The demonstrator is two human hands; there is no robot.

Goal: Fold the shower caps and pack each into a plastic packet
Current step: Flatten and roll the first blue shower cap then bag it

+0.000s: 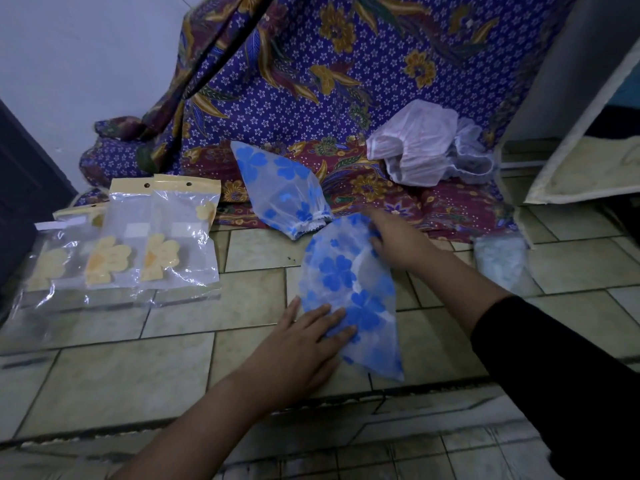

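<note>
Nearest, the left hand (304, 341) lies flat with its fingers straight and spread, pressing the near part of a blue-flowered shower cap (349, 282) onto the tiled floor (114, 375). The cap is flattened into a long wedge that runs away from the person. At its far end the right hand (394, 239) holds the gathered edge, its fingers curled round the plastic. Just beyond lies a second blue-flowered cap (280, 188), half on the tiles and half on a patterned purple cloth (311, 81). To the left, clear plastic packets (173, 237) holding yellow-flowered caps overlap in a row. Farther right, a heap of pale translucent caps (422, 143) rests on the cloth.
</note>
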